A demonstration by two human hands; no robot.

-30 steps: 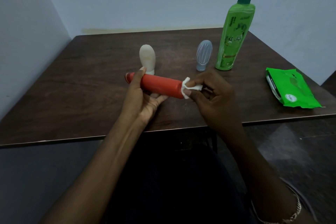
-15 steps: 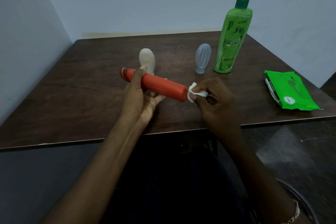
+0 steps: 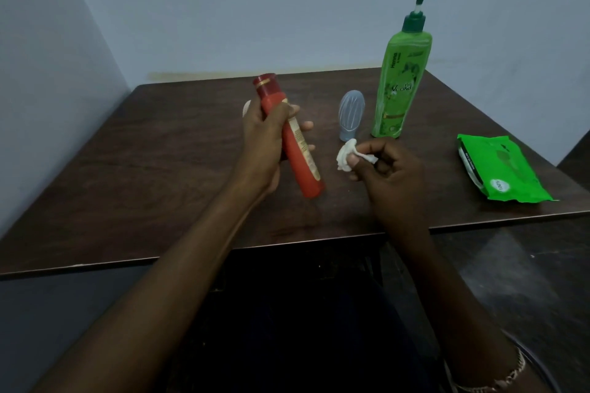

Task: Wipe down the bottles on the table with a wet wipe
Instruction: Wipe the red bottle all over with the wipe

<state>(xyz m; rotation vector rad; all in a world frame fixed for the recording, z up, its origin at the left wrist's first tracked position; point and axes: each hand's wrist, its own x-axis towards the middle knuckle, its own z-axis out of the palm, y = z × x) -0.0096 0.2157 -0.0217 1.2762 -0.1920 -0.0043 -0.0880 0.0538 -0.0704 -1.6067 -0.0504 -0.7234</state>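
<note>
A dark brown wooden table [image 3: 159, 169] fills mid-frame; above its centre the left hand [image 3: 261, 140] grips a slim red plastic bottle [image 3: 300, 163], tilted cap-up. Just right of it and not touching, the right hand [image 3: 386, 175] pinches a crumpled white wet wipe [image 3: 346, 156]. Behind stand a small translucent blue bottle [image 3: 351, 115], a tall green pump bottle [image 3: 402, 83], and a mostly hidden pale shape [image 3: 246, 107], possibly another bottle.

Red bottle [image 3: 300, 153], white wipe [image 3: 346, 156], perhaps bluish bottle [image 3: 351, 115]

Left hand [image 3: 265, 137] grips a red bottle [image 3: 293, 143] tilted above a dark table [image 3: 159, 153], while the right hand [image 3: 383, 166] pinches a crumpled wipe [image 3: 346, 156] just beside it.
Behind stand a translucent bottle [image 3: 351, 115] and a green pump bottle [image 3: 402, 80]; a green wipes pack [image 3: 501, 169] lies at right.
</note>
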